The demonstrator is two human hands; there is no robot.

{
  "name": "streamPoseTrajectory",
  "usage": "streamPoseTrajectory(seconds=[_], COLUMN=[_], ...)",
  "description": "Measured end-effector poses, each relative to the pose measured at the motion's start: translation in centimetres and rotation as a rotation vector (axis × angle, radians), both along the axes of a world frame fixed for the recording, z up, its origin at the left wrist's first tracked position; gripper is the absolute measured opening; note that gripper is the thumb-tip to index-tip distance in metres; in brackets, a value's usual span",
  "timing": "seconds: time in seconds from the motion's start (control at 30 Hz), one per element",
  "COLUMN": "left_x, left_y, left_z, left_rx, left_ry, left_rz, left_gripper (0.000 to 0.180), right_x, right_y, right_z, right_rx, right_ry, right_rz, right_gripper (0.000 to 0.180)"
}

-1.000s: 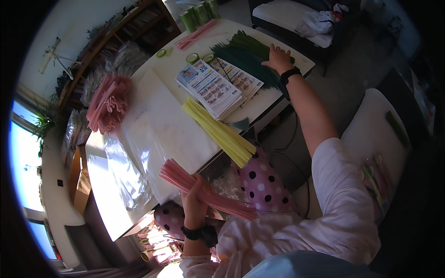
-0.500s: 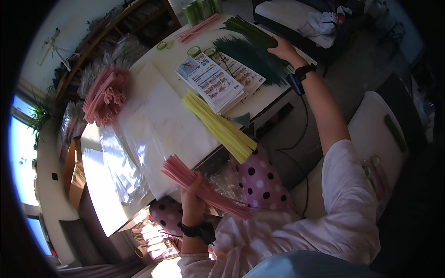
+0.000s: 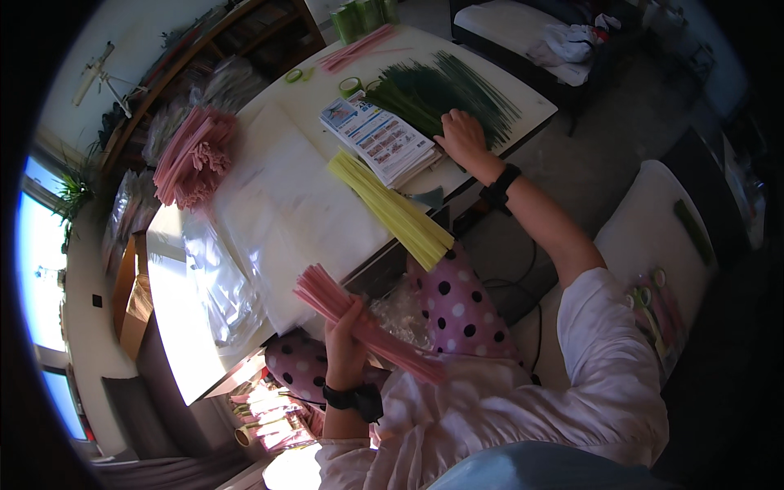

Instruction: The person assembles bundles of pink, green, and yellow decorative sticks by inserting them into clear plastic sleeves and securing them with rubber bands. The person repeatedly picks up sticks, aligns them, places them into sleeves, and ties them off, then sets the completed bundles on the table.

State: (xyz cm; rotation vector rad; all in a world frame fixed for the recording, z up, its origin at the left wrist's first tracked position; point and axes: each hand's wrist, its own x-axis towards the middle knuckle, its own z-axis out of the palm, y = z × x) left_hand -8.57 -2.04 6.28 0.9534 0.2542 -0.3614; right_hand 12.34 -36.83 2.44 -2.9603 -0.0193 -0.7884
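Note:
My left hand is closed round a bundle of pink pipe cleaners, held slantwise above my lap. Across the table my right hand is closed at the near end of a dark green pipe cleaner bundle. That bundle lies beside the printed sheets, partly over them. Thin dark green stems spread out just beyond my right hand. A yellow pipe cleaner bundle rests on the near table edge, its lower end sticking out over my knee.
A large pink pipe cleaner pile sits on the table's left, by clear plastic bags. Green tape rolls, a few pink stems and green rolls lie farther back. Scissors rest on the seat at right.
My right hand has moved nearer and left, bringing the dark green bundle from above the thin stems down beside the sheets. My left hand still holds the pink bundle, barely shifted.

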Motion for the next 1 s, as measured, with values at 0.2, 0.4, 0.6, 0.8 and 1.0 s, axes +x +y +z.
streamPoseTrajectory(seconds=[0.2,0.4,0.6,0.8,1.0], left_x=[-0.4,-0.3,0.4,2.3,4.2], left_y=[0.2,0.1,0.2,0.0,-0.2], left_z=[-0.2,-0.4,0.7,2.0,4.2], left_rx=[-0.033,0.002,0.072,-0.016,0.01], left_ry=[-0.027,0.014,-0.003,-0.095,-0.25], left_rz=[-0.013,-0.007,-0.012,-0.034,0.061], left_gripper=[0.011,0.011,0.013,0.015,0.018], right_x=[1.7,2.4,2.7,-2.2,-10.9], right_y=[-0.3,-0.7,0.7,4.3,10.9], right_z=[-0.5,-0.3,1.3,8.4,11.0], right_rx=[0.248,0.328,0.469,1.35,1.503], right_ry=[0.101,0.127,-0.399,-0.056,0.107], right_rz=[-0.009,-0.034,-0.022,0.368,0.513], right_gripper=[0.019,0.017,0.026,0.028,0.022])
